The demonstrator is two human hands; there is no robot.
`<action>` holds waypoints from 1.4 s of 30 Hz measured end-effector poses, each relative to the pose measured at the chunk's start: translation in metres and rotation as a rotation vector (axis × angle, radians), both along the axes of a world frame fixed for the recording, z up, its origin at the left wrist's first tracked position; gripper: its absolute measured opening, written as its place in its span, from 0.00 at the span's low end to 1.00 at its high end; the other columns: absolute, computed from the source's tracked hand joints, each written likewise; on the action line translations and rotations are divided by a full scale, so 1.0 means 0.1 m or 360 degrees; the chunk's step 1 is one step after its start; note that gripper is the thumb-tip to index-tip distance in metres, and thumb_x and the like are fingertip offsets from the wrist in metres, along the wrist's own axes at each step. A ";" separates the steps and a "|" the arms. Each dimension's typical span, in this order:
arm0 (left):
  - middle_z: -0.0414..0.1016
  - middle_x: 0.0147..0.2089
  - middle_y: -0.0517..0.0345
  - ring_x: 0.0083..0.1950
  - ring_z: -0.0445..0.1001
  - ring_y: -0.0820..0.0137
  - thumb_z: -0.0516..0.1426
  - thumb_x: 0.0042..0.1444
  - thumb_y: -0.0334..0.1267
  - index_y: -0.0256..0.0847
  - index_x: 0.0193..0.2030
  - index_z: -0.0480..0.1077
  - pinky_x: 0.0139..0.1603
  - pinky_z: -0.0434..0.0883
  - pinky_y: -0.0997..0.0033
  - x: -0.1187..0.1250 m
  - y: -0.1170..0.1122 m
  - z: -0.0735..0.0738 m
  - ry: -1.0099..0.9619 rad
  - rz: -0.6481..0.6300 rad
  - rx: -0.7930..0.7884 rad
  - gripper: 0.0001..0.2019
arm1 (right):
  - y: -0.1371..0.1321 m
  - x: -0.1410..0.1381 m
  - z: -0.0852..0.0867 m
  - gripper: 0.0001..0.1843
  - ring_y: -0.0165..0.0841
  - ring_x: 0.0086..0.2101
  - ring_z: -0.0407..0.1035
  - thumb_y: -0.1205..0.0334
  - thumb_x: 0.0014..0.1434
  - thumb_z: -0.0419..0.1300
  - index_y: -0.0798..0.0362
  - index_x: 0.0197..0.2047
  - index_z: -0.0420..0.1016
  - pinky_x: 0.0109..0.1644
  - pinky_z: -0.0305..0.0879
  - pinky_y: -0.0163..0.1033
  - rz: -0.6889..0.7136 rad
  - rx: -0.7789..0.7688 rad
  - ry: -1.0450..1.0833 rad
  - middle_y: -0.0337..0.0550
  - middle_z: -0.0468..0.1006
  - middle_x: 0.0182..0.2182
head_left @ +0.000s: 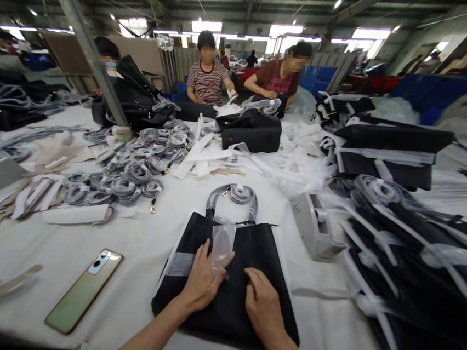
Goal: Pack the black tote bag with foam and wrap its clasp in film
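A black handbag point(231, 307) lies flat in front of me, its looped handle point(254, 202) wrapped in clear plastic and pointing away. On the bag's upper middle is a translucent plastic piece point(223, 237). My left hand point(202, 279) rests on the bag with fingers apart, touching the lower part of that plastic. To its right, my right hand point(263, 299) is curled against the bag's front; the inside of its fingers is hidden. A plastic-wrapped coiled strap point(240, 193) sits within the handle loop.
A phone point(84, 291) lies to the left, a tape dispenser point(317, 227) to the right. Many coiled straps point(137, 171) cover the left middle. Wrapped black bags point(427, 259) are piled at right. Across the table, people work beside another black bag point(252, 130). A metal post point(87, 45) rises at left.
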State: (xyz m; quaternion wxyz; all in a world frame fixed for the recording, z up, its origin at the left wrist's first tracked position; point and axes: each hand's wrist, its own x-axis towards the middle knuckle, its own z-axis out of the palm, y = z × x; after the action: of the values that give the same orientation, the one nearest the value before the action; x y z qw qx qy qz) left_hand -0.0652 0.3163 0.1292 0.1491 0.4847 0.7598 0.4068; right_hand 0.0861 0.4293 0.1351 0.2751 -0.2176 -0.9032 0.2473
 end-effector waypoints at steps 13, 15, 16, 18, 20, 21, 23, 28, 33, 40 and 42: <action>0.47 0.72 0.60 0.71 0.43 0.42 0.55 0.58 0.39 0.65 0.63 0.58 0.64 0.45 0.31 0.20 0.07 -0.08 0.0825 0.0023 -0.0303 0.27 | -0.32 -0.30 0.14 0.47 0.45 0.45 0.73 0.49 0.52 0.62 0.57 0.68 0.45 0.48 0.70 0.50 -0.0463 -0.0612 -0.0021 0.57 0.75 0.48; 0.47 0.72 0.60 0.71 0.44 0.42 0.55 0.58 0.39 0.67 0.64 0.56 0.63 0.47 0.31 0.21 0.07 -0.11 0.0907 0.0052 -0.0321 0.28 | -0.40 -0.41 0.13 0.53 0.50 0.54 0.67 0.48 0.50 0.63 0.58 0.69 0.39 0.53 0.66 0.53 -0.0557 -0.0576 -0.0053 0.64 0.67 0.57; 0.47 0.72 0.59 0.71 0.44 0.42 0.55 0.58 0.38 0.67 0.65 0.54 0.63 0.48 0.31 0.21 0.07 -0.11 0.0954 0.0064 -0.0337 0.29 | -0.43 -0.46 0.13 0.54 0.51 0.56 0.64 0.48 0.50 0.63 0.59 0.69 0.37 0.55 0.64 0.54 -0.0611 -0.0583 -0.0065 0.65 0.64 0.59; 0.47 0.72 0.58 0.70 0.46 0.42 0.54 0.58 0.36 0.66 0.66 0.52 0.62 0.51 0.32 0.22 0.06 -0.12 0.1047 0.0080 -0.0370 0.31 | -0.46 -0.53 0.15 0.56 0.51 0.58 0.62 0.47 0.50 0.63 0.61 0.69 0.35 0.57 0.63 0.54 -0.0692 -0.0623 -0.0051 0.67 0.61 0.61; 0.48 0.72 0.57 0.70 0.47 0.42 0.55 0.57 0.36 0.65 0.66 0.52 0.61 0.52 0.32 0.22 0.06 -0.12 0.1124 0.0087 -0.0389 0.32 | -0.47 -0.55 0.18 0.54 0.51 0.57 0.63 0.49 0.51 0.61 0.61 0.70 0.35 0.55 0.64 0.52 -0.0745 -0.0681 0.0009 0.66 0.62 0.61; 0.49 0.72 0.56 0.69 0.48 0.42 0.55 0.57 0.37 0.65 0.66 0.52 0.61 0.52 0.32 0.23 0.06 -0.12 0.1155 0.0095 -0.0390 0.32 | -0.45 -0.55 0.21 0.51 0.50 0.55 0.66 0.50 0.53 0.59 0.60 0.70 0.36 0.53 0.65 0.51 -0.0778 -0.0725 0.0032 0.65 0.65 0.59; 0.51 0.71 0.55 0.68 0.50 0.41 0.54 0.58 0.39 0.66 0.66 0.51 0.60 0.53 0.31 0.23 0.07 -0.11 0.1192 0.0109 -0.0378 0.31 | -0.41 -0.50 0.24 0.46 0.49 0.48 0.72 0.52 0.56 0.56 0.60 0.70 0.38 0.47 0.69 0.48 -0.0862 -0.0834 0.0034 0.61 0.74 0.51; 0.51 0.71 0.49 0.68 0.51 0.43 0.55 0.57 0.49 0.57 0.68 0.50 0.62 0.50 0.32 0.23 0.08 -0.10 0.1168 0.0083 -0.0339 0.33 | -0.23 -0.28 0.25 0.37 0.43 0.40 0.75 0.59 0.56 0.51 0.61 0.67 0.52 0.43 0.69 0.44 -0.0968 -0.0934 0.0119 0.56 0.79 0.45; 0.54 0.69 0.43 0.67 0.55 0.46 0.53 0.57 0.48 0.42 0.70 0.47 0.63 0.48 0.35 0.22 0.06 -0.14 0.1153 -0.0001 -0.0322 0.36 | -0.07 -0.08 0.29 0.33 0.39 0.29 0.75 0.53 0.55 0.56 0.62 0.61 0.63 0.38 0.71 0.41 -0.0845 -0.1127 0.0376 0.46 0.81 0.31; 0.58 0.68 0.47 0.65 0.58 0.47 0.50 0.58 0.40 0.45 0.69 0.49 0.62 0.49 0.36 0.22 0.06 -0.25 0.1144 -0.0003 -0.0322 0.31 | 0.40 0.78 0.42 0.26 0.29 0.18 0.68 0.41 0.53 0.59 0.57 0.39 0.75 0.23 0.62 0.32 -0.1403 -0.1401 0.0576 0.36 0.72 0.18; 0.58 0.68 0.47 0.65 0.58 0.47 0.50 0.58 0.39 0.45 0.69 0.50 0.62 0.49 0.36 0.22 0.06 -0.27 0.1158 -0.0006 -0.0332 0.31 | 0.50 0.97 0.38 0.27 0.29 0.21 0.70 0.39 0.51 0.59 0.58 0.34 0.75 0.22 0.62 0.31 -0.1489 -0.1687 0.0524 0.40 0.74 0.20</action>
State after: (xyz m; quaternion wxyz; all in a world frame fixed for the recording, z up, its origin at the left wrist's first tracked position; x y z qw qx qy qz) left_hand -0.0431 0.3225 0.1020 -0.0813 0.5810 0.7996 0.1284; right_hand 0.1827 0.4795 0.1733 0.3421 -0.6452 -0.4213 0.5378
